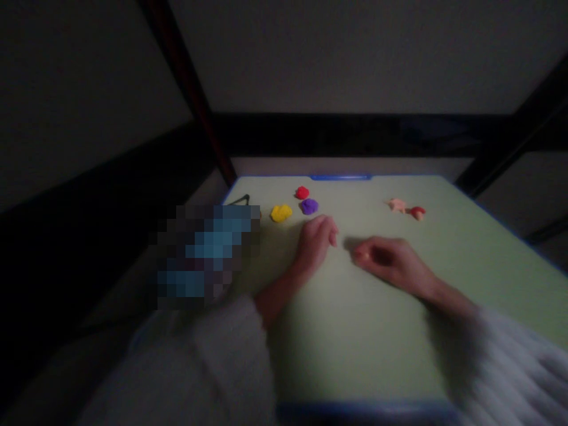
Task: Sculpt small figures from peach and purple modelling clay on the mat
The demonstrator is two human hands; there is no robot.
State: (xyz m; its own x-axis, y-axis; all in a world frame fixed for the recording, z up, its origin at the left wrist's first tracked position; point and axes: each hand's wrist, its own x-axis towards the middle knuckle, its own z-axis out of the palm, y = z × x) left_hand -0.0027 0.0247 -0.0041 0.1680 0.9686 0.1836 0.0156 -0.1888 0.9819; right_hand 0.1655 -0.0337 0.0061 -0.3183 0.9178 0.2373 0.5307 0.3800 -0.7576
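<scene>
My left hand point(316, 238) is just above or on the table, its fingers curled in. Whatever it holds, if anything, is hidden. Across from it, my right hand point(393, 260) has thumb and fingers closed in a pinch; a small pale spot shows at the fingertips, too blurred to name. Beyond my left hand lie a purple lump of modelling clay point(309, 206), a yellow lump point(281, 213) and a red lump point(302, 192). Past my right hand are a small pink clay figure point(397, 205) and a mushroom shape point(418, 213) with a red cap and pale stem.
The pale green table point(355, 343) has a blue rim, with a blue handle-like piece point(341, 177) at the far edge. On the left, a pixelated blue and dark object point(208, 254) covers part of the table. A wall point(355, 59) rises behind.
</scene>
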